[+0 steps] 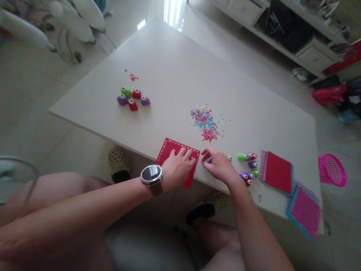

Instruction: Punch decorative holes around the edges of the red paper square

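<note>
A square red sheet of paper lies at the table's near edge, with small shapes cut along its top and left borders. My left hand, wearing a watch, rests on it with the fingers spread. Just right of the sheet, my right hand is curled around a small purple craft punch, mostly covered by the fingers. Several more green, purple and red craft punches stand to the right of that hand. Another cluster of craft punches sits farther left.
Pink, blue and white confetti is heaped mid-table, with a few red bits at the left. A red-topped paper stack and pink punched sheets lie at the right end, the latter overhanging the edge. Beyond stands a pink basket.
</note>
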`<action>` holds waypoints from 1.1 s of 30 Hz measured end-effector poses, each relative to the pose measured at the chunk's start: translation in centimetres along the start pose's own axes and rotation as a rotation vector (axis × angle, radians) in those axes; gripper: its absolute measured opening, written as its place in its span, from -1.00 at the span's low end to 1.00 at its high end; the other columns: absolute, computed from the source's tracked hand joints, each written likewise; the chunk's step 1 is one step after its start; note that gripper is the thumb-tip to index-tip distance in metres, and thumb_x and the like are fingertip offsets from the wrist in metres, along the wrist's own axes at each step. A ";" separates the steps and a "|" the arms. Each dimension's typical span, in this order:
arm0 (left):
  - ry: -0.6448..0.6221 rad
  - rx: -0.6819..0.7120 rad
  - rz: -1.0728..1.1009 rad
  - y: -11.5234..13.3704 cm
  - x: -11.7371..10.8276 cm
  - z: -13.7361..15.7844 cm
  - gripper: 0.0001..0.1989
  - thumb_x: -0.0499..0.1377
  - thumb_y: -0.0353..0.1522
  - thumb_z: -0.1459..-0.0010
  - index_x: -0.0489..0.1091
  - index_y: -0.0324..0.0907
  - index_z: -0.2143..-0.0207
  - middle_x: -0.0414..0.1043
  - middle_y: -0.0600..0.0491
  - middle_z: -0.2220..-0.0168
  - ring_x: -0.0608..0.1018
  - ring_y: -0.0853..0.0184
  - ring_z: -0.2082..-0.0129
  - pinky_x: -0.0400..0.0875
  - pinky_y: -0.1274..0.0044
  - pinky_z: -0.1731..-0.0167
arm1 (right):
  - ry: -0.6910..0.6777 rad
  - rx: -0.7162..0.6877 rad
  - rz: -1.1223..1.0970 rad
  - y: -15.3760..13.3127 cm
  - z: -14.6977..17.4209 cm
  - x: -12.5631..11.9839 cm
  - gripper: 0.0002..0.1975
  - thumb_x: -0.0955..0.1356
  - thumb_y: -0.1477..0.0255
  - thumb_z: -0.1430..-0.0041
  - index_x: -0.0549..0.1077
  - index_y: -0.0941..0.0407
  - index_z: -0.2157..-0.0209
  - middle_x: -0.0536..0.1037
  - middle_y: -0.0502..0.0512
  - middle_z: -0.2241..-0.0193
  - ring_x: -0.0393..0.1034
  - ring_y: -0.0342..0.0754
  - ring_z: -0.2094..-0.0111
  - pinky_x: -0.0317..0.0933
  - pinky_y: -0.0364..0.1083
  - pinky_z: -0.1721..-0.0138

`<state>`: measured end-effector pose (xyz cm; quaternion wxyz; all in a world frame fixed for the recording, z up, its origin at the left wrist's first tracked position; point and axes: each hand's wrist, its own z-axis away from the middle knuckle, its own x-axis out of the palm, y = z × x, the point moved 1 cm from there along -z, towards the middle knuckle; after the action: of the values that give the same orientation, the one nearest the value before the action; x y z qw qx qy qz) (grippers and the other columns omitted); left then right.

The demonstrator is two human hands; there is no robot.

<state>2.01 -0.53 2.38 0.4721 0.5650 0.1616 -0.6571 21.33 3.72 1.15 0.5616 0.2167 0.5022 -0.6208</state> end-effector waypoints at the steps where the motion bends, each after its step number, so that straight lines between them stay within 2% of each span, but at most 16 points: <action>1: 0.002 -0.004 -0.001 0.1 0.0 -0.1 -0.59 0.19 -0.40 -0.34 0.42 -0.24 -0.21 0.34 -0.34 -0.31 0.40 -0.11 -0.28 0.48 0.06 -0.16 | 0.026 0.009 0.012 0.0 0.0 0.0 -0.61 0.36 0.66 -0.17 0.54 0.11 -0.01 0.69 0.12 0.09 0.57 0.05 0.05 0.30 -0.06 -0.03; 4: 0.003 -0.017 -0.008 0.3 -0.2 -0.1 -0.59 0.19 -0.40 -0.34 0.42 -0.24 -0.21 0.34 -0.35 -0.31 0.40 -0.10 -0.27 0.48 0.05 -0.16 | 0.147 0.024 0.067 0.3 -0.1 -0.3 -0.54 0.36 0.64 -0.19 0.50 0.13 -0.12 0.62 0.24 -0.11 0.48 0.15 -0.17 0.26 0.02 -0.19; 6: -0.007 -0.024 -0.015 0.4 -0.2 -0.1 -0.58 0.17 -0.42 -0.34 0.42 -0.24 -0.23 0.34 -0.36 -0.31 0.40 -0.10 -0.27 0.48 0.05 -0.16 | 0.173 0.030 0.090 0.5 0.0 -0.4 -0.56 0.35 0.62 -0.22 0.50 0.14 -0.13 0.60 0.27 -0.13 0.46 0.18 -0.19 0.24 0.05 -0.23; 12: -0.042 -0.036 -0.055 1.0 0.1 0.0 -0.51 0.08 -0.46 -0.37 0.34 -0.33 -0.32 0.28 -0.41 -0.36 0.36 -0.15 -0.31 0.46 -0.04 -0.20 | 0.079 -0.007 0.103 -0.2 1.0 -0.4 -0.69 0.35 0.60 -0.30 0.57 0.13 -0.02 0.64 0.23 -0.07 0.49 0.16 -0.16 0.24 0.04 -0.20; 17: -0.022 -0.045 -0.082 1.1 0.9 -0.2 -0.51 0.06 -0.44 -0.39 0.33 -0.31 -0.33 0.27 -0.40 -0.37 0.31 -0.19 -0.35 0.41 -0.12 -0.23 | 0.017 -0.094 0.052 -2.1 3.0 -0.7 -0.79 0.38 0.56 -0.34 0.60 0.11 0.05 0.68 0.19 0.07 0.55 0.07 0.04 0.29 -0.07 -0.01; 23: -0.011 -0.027 -0.091 0.9 1.2 -0.2 -0.50 -0.02 -0.46 -0.42 0.32 -0.33 -0.35 0.26 -0.41 -0.37 0.33 -0.17 -0.34 0.44 -0.11 -0.22 | -0.011 -0.095 0.062 -3.6 4.2 -1.1 -0.87 0.38 0.52 -0.39 0.59 0.12 0.11 0.67 0.18 0.09 0.53 0.06 0.07 0.27 -0.09 0.05; 33: -0.045 -0.034 -0.120 1.1 0.9 -0.2 -0.49 -0.07 -0.45 -0.46 0.28 -0.36 -0.38 0.22 -0.39 -0.42 0.29 -0.16 -0.38 0.45 -0.10 -0.24 | -0.111 -0.080 0.104 -2.8 3.1 -0.1 -0.75 0.34 0.47 -0.43 0.59 0.10 -0.05 0.64 0.23 -0.03 0.51 0.08 -0.06 0.27 -0.07 -0.10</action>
<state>3.06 -1.30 1.88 0.4446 0.5315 0.1957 -0.6939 19.68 0.69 3.57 0.6283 0.1852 0.4830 -0.5811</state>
